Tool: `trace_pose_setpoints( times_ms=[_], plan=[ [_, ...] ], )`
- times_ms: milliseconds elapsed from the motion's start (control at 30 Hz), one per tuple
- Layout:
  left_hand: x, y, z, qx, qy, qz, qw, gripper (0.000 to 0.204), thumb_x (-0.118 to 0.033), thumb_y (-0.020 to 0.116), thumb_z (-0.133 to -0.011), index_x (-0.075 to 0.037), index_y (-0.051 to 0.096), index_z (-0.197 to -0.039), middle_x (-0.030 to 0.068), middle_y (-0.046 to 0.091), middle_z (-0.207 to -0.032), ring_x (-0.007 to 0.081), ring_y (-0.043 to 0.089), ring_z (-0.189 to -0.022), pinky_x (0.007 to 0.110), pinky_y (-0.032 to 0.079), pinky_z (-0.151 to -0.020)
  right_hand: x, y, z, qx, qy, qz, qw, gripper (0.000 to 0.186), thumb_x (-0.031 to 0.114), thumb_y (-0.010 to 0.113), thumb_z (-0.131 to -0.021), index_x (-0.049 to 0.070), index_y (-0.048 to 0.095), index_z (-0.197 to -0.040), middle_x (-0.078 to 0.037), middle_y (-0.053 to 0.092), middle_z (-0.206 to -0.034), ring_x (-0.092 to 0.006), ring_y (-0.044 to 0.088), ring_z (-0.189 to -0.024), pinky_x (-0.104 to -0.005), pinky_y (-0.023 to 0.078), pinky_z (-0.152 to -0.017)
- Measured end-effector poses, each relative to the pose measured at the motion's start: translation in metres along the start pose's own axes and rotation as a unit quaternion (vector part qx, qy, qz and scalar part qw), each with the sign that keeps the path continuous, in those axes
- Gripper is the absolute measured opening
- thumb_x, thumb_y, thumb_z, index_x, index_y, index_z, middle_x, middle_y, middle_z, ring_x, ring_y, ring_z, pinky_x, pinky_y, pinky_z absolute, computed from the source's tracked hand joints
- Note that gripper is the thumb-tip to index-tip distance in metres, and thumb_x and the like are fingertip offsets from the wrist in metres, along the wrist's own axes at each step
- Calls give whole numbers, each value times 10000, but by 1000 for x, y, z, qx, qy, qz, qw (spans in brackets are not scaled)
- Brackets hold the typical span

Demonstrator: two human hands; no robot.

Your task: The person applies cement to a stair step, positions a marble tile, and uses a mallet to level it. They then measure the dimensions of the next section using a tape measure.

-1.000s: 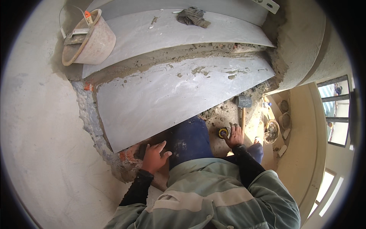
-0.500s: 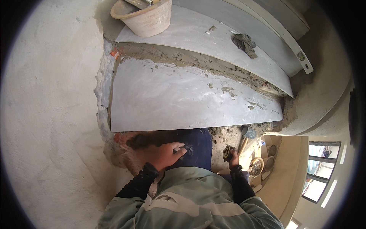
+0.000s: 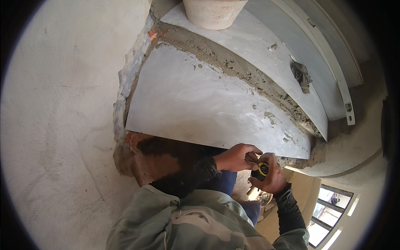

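Note:
A yellow-and-black tape measure (image 3: 262, 168) is held in my right hand (image 3: 271, 179), its fingers wrapped round the case. My left hand (image 3: 235, 158) is closed at the tape's left side, fingertips and thumb pinching at it. Both hands are just below the front edge of a pale grey slab (image 3: 200, 104) with wet mortar smears. Behind the slab runs a band of rough grey mortar (image 3: 254, 75). The recess under the slab, by my left forearm, is dark, with exposed reddish material (image 3: 154, 154).
A pale bucket (image 3: 212, 12) stands on the upper slab (image 3: 258, 50), with a dark crumpled cloth (image 3: 300, 77). A long metal level (image 3: 339, 75) lies along the upper step. A plastered wall (image 3: 58, 104) rises at left, a curved wall (image 3: 354, 150) at right. A barred window (image 3: 333, 208) shows lower right.
My view has turned, tilting the steps clockwise. My left hand has moved rightward to meet my right hand at the tape measure, which my right hand has picked up.

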State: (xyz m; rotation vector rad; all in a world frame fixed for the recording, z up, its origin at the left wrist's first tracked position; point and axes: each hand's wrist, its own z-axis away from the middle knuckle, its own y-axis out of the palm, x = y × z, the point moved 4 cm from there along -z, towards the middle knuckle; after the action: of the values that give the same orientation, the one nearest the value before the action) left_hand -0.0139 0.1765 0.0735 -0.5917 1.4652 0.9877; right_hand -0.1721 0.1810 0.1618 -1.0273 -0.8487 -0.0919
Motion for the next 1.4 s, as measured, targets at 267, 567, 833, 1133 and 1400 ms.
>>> trace_pose_setpoints(
  times_ms=[267,567,833,1133,1400],
  plan=[
    [9,-83,-18,-98,89,-39,990,548,-92,858,-791,-24,641,-1289,32,664,-878,113,654,-820,285,547,-809,-1,-106,-45,73,24,271,959,858,257,842,-699,118,455,-1452,-165,610,-1085,-369,662,-984,-447,555,-852],
    [19,-129,-15,-259,176,-220,924,516,-128,845,-803,-38,645,-1270,145,707,-1214,271,688,-1099,388,519,-985,-31,-296,-12,41,74,418,905,480,105,743,-746,79,624,-1211,-119,515,-993,-296,574,-942,-392,483,-883],
    [39,-30,25,-142,161,-179,960,415,-159,820,-832,-20,684,-1198,176,706,-1147,336,682,-1099,393,529,-946,-32,-386,48,53,226,522,821,406,52,701,-678,40,618,-1076,-129,507,-978,-316,564,-904,-400,485,-844],
    [68,-35,74,-177,116,-184,960,418,-150,839,-812,7,691,-1170,172,720,-1139,301,699,-1057,385,541,-940,-75,-406,48,54,271,642,715,520,137,766,-646,88,645,-1149,-148,547,-1111,-361,594,-1075,-454,516,-924],
    [74,-38,87,-184,81,-197,960,416,-90,811,-807,-2,681,-1193,165,713,-1119,294,694,-1054,381,536,-930,-114,-406,37,46,242,670,700,513,137,747,-643,87,642,-1142,-154,548,-1105,-365,599,-1068,-459,525,-905]
  ],
)
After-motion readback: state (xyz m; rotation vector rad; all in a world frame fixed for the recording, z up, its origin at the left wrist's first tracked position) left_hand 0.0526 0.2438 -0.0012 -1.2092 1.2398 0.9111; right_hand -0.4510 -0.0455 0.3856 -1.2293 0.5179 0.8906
